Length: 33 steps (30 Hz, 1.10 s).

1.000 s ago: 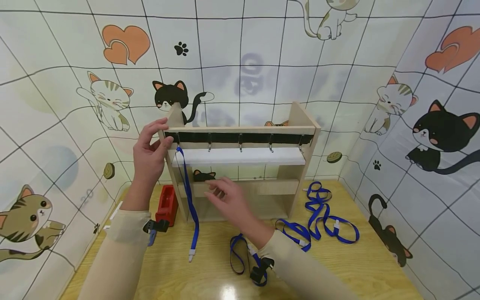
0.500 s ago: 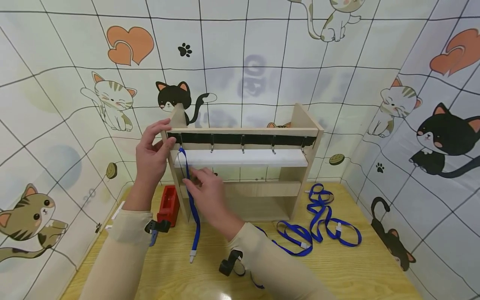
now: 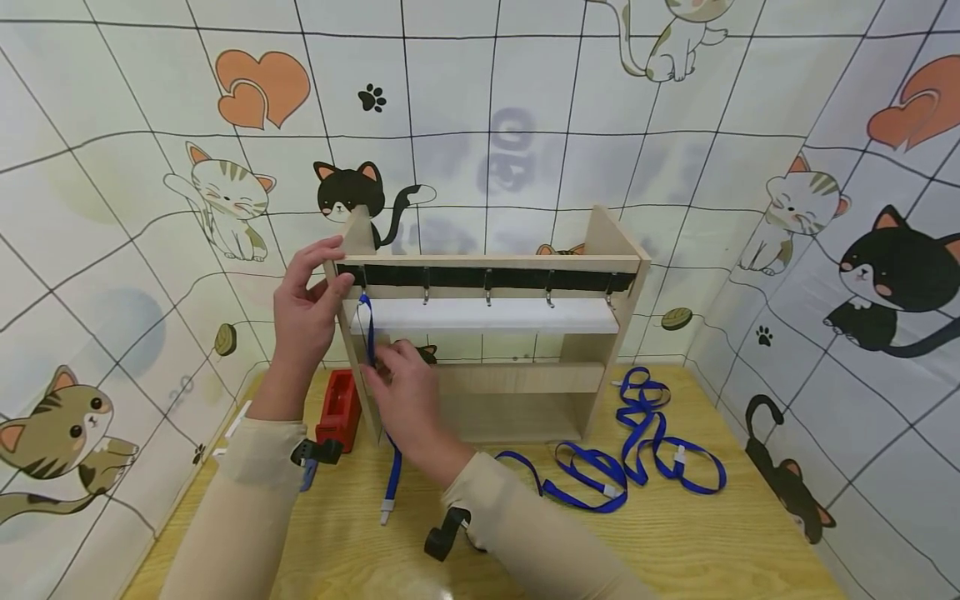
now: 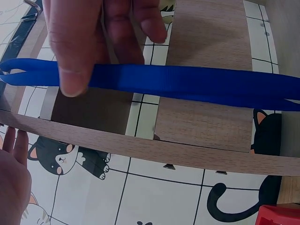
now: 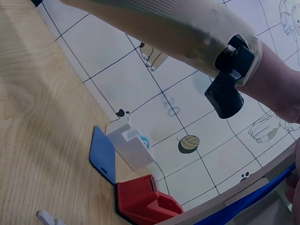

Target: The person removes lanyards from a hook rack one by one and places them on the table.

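A blue lanyard (image 3: 393,477) hangs from the leftmost hook of a small wooden shelf rack (image 3: 517,379), its white clip end low near the tabletop. My right hand (image 3: 405,404) pinches the strap partway down. In the left wrist view, the right thumb lies over the front of the lanyard (image 4: 201,86), with other fingers behind it. At the rack's upper left corner, my left hand (image 3: 306,312) grips the side panel, thumb in front. Along the top runs a black strip (image 3: 457,277) with several metal hooks. In the right wrist view, the right hand shows only at the edge.
More blue lanyards (image 3: 637,450) lie loose on the wooden table (image 3: 712,550), right of the rack. A red plastic holder (image 3: 339,410) stands left of it. The right wrist view shows a blue flat card (image 5: 102,154) and a white block-like item (image 5: 133,145) nearby.
My right hand has moved left from in front of the rack's middle to the hanging lanyard and taken hold of the strap. The left hand stays on the rack's corner.
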Motion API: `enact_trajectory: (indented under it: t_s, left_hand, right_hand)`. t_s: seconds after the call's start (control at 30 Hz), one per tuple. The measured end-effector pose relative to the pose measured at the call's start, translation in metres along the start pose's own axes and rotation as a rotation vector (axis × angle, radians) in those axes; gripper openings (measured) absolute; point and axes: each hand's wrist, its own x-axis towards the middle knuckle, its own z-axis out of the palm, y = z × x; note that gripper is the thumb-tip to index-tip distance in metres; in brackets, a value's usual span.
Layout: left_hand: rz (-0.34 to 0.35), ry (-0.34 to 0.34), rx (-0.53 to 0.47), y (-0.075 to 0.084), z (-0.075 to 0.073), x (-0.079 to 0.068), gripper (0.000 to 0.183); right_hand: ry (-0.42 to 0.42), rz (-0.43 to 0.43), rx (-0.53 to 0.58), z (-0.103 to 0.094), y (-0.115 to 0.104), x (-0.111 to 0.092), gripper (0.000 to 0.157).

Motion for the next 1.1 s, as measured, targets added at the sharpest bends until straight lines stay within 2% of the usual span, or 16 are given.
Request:
enact_trajectory:
  t_s: [0.27, 0.53, 0.8, 1.1]
  left_hand:
    - [0.005, 0.004, -0.006, 0.002, 0.001, 0.0, 0.032]
    - [0.01, 0.009, 0.001, 0.003, 0.002, 0.0, 0.033]
    - [0.002, 0.001, -0.001, 0.002, 0.001, 0.0, 0.033]
    - [-0.011, -0.004, -0.004, 0.003, 0.001, -0.001, 0.033]
  right_hand:
    - [0.022, -0.001, 0.107, 0.004, 0.002, -0.002, 0.01]
    - [0.071, -0.02, 0.246, -0.003, 0.001, 0.001, 0.009]
    - [0.03, 0.0, 0.359, -0.03, -0.011, 0.003, 0.014]
    - [0.008, -0.113, 0.422, -0.064, -0.02, 0.007, 0.022]
